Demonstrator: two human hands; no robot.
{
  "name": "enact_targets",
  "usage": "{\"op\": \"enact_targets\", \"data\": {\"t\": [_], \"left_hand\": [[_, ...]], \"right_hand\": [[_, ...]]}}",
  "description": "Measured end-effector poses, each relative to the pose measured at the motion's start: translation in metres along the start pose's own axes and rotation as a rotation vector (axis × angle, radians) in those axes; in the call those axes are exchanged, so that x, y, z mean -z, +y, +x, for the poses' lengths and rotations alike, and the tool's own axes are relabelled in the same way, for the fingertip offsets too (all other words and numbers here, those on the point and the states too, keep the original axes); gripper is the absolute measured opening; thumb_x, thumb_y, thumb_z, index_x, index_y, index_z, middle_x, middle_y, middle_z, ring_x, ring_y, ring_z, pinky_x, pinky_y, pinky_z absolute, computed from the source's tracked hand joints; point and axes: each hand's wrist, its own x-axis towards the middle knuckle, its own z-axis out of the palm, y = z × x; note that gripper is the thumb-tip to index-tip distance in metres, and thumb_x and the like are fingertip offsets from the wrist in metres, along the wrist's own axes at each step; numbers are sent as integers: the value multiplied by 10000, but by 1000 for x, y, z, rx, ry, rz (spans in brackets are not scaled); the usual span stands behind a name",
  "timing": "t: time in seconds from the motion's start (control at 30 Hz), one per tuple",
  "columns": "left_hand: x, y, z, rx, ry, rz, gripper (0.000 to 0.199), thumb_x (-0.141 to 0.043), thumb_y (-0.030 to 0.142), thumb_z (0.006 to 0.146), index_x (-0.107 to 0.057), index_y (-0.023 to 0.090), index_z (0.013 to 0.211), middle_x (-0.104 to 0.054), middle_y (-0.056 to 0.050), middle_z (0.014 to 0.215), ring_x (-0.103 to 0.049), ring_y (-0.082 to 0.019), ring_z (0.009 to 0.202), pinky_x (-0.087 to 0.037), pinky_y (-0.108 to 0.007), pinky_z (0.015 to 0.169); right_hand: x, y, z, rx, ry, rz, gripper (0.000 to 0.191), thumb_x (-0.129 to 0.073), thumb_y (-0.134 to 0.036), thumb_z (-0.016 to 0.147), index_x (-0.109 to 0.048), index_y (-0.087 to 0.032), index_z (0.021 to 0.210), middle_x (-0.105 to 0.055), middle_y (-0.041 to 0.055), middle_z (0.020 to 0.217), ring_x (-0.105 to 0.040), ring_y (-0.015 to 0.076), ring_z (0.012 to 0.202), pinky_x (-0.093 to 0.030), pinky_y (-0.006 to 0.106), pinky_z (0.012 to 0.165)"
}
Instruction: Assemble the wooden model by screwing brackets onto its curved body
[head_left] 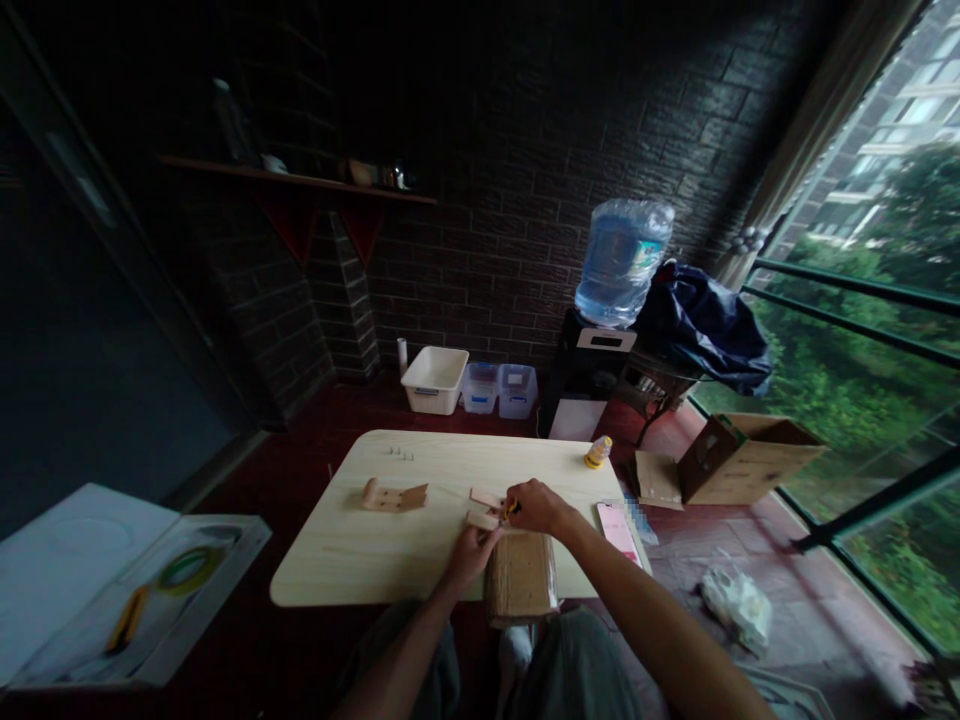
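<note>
Near the front edge of the pale wooden table (330, 560), my left hand (471, 556) pinches a small light wooden piece (482, 520). My right hand (536, 506) is closed around a yellow-and-black handled tool (514, 507), its tip close to the wood; the kind of tool is too small to make out. Just below both hands, a brown cardboard box (523, 580) juts over the table edge above my legs. To the left lies another wooden assembly (395, 497) with a rounded end and a notched end. Several small metal pieces (401, 454) lie behind it.
A yellow-capped bottle (598, 453) and a pink-screened phone (617, 530) are on the table's right. An open white case (217, 560) holds a yellow cutter. Plastic bins (435, 380), a water dispenser (589, 370) and an open carton (742, 465) stand beyond.
</note>
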Motion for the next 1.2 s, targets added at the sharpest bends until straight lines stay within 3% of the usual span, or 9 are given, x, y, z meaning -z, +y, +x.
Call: {"op": "enact_targets", "data": {"t": [0.2,0.37,0.6,0.97,1.2], "left_hand": [[4,-9,6,19,-56,100,467,-688,543,779,-711,181,1073,-758,-116,1140,-668,-327,1166,-496,-432,1042],[8,-20,-2,-7,-129,-27,515,-748,451,747,-656,173,1171,-699,-135,1282,-630,-309,1246,-497,-441,1063],[2,-18,-5,86,-34,-37,493,-744,470,761,-641,169,1138,-727,-148,1223,-676,-296,1181,-524,-418,1025],[-2,-23,-4,84,-7,16,461,-696,506,785,-635,176,1101,-748,-143,1167,-699,-293,1131,-532,-422,997],[-4,-6,-10,87,-1,23,439,-677,517,804,-614,185,1083,-738,-139,1175,-696,-276,1129,-529,-403,990]], "right_hand": [[-3,-3,1,4,-7,-9,290,-630,-346,863,-768,-192,1066,-794,102,1028,-742,227,932,-500,251,750],[-3,-7,-1,-9,-8,-14,304,-643,-288,837,-767,-209,1103,-790,97,1063,-737,227,964,-500,252,783],[4,-8,-2,-41,-27,7,300,-656,-273,827,-766,-214,1100,-791,88,1056,-734,221,969,-496,245,786],[-3,1,-2,-31,-11,-11,298,-629,-270,832,-765,-209,1091,-792,86,1038,-733,212,942,-492,244,767],[-3,2,-4,-45,-10,-42,291,-626,-264,830,-757,-205,1084,-791,90,1024,-735,220,927,-484,244,731]]}}
